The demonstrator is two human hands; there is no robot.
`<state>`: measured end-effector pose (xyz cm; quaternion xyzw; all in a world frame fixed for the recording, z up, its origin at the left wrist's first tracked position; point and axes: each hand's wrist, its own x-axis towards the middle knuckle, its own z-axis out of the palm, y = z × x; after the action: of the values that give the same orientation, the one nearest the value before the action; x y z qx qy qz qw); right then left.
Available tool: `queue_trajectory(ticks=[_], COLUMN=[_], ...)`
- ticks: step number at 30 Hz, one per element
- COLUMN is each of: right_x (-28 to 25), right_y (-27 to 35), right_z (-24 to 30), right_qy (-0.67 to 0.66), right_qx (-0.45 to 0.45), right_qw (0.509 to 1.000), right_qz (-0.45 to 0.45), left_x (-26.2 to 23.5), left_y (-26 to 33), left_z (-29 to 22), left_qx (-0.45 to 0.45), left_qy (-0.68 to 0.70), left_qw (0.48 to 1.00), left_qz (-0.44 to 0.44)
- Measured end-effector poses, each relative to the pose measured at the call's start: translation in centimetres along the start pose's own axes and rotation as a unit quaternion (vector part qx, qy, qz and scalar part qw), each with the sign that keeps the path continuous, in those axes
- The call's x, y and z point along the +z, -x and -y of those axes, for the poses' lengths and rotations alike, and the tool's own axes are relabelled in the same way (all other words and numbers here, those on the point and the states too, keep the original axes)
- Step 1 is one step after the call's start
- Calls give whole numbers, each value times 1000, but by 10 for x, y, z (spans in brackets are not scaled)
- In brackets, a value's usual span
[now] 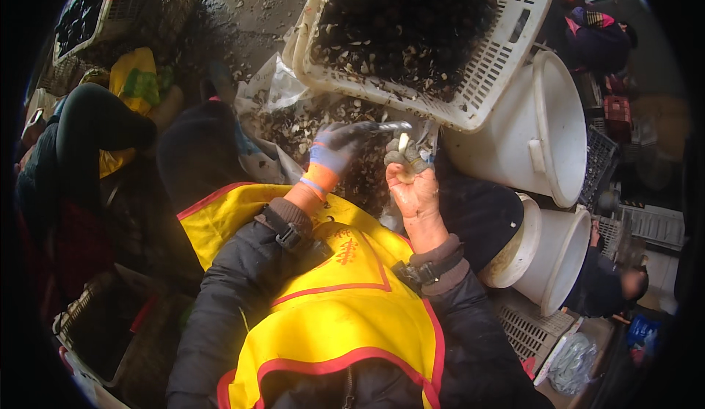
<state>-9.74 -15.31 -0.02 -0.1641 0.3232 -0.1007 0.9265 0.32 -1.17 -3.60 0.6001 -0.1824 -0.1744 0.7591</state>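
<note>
My left hand [334,152], in a grey and orange glove, is closed around a narrow metal blade, a small knife [394,125], that points right. Motion blurs its fingers a little. My right hand [413,185] has grey coverings on its fingers and a bare palm and thumb. Its curled fingers hold a small pale piece [403,142] whose kind I cannot make out, close by the blade tip. Below both hands lies an open pale sack [268,86] with dark and whitish scraps. Just beyond leans a white slotted crate [470,119] full of small dark pieces.
White buckets [507,145] stand to my right, beside a grey crate [532,328] and a clear plastic bag [574,365]. Another person's dark-clad leg [95,122] is at my left. More crates [121,5] stand far left. Other people [602,38] sit at the right.
</note>
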Motion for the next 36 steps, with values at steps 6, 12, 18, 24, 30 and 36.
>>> queue_trajectory(ticks=[6,12,18,24,30,36], right_x=[-6,-8,-14,-11,21,76], right_y=[4,-6,-4,-9,-5,-56], right_z=[-3,-3,1,22,54,72], right_qy=[239,-79,52,607,227,120], right_qx=[-155,66,19,-127,27,143], right_qw=[959,986,985,767,973,965], right_qz=[5,135,162,163,46,182], left_x=[-5,1,-5,-13,-19,-18], left_y=[-1,0,4,0,-3,-8], left_z=[-10,-10,8,27,34,33], left_qx=[93,189,-25,-277,-233,-212], left_qy=[-221,-215,98,127,124,169], left_qw=[971,958,994,951,956,954], left_qz=[7,27,49,-51,-131,-128])
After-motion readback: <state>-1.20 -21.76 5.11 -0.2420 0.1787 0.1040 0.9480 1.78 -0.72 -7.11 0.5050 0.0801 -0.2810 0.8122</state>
